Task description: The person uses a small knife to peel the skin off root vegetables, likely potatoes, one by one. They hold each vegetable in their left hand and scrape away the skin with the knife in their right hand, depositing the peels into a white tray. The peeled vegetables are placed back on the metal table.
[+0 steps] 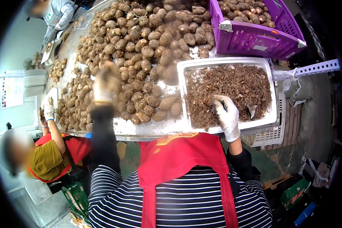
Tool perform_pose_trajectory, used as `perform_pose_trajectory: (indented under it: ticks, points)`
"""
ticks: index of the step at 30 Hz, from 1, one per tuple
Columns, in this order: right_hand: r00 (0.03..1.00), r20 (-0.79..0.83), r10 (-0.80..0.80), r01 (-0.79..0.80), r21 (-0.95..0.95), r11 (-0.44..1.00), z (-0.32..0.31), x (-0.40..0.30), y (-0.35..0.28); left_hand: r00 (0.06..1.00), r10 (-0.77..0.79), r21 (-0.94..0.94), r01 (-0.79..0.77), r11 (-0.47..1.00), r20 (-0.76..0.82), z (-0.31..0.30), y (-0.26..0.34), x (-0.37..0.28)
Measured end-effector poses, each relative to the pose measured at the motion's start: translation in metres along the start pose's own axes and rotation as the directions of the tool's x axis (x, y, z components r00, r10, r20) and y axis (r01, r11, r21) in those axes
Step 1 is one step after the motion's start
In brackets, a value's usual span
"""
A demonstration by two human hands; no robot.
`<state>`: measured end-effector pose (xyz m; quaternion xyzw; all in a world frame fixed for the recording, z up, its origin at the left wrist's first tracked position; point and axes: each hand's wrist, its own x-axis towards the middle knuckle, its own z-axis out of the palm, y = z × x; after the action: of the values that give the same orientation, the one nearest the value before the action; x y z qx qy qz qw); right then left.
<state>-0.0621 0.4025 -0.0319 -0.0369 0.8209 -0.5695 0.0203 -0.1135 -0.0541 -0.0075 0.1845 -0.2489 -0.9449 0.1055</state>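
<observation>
My left hand, in a soiled pale glove, is blurred by motion over a heap of small brown taro corms. Whether it holds a corm cannot be made out. My right hand, in a white knit glove, is over the near edge of a white foam box. Its fingers are bent above brown fibrous peelings that cover the box's floor. A small dark spot shows between the thumb and fingers, too unclear to name.
A purple plastic crate of corms stands behind the foam box. On the left, a co-worker in a red apron handles something at the metal table; another person works at the far left. A perforated metal bar juts out right.
</observation>
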Motion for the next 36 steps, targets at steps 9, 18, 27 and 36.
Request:
perform_pose_trajectory:
  ticks: [9,18,27,36]
  points:
    - [0.994,0.100,0.054,-0.056,0.020,0.998,0.011,-0.005,-0.018,0.961,-0.107,0.947,-0.271,-0.171,0.256,0.040,-0.080,-0.045]
    - [0.980,0.197,0.013,-0.010,-0.015,1.000,0.011,-0.008,-0.022,0.866,-0.497,0.698,-0.386,-0.602,0.050,0.052,-0.140,-0.083]
    - [0.889,0.277,-0.365,0.391,-0.041,0.919,0.030,0.007,-0.048,0.848,-0.520,0.236,0.528,0.816,-0.099,0.042,-0.144,-0.097]
    - [0.620,0.114,-0.776,0.779,-0.206,0.592,0.039,0.015,-0.030,0.778,-0.527,0.329,0.625,0.708,-0.343,0.096,-0.192,-0.126]
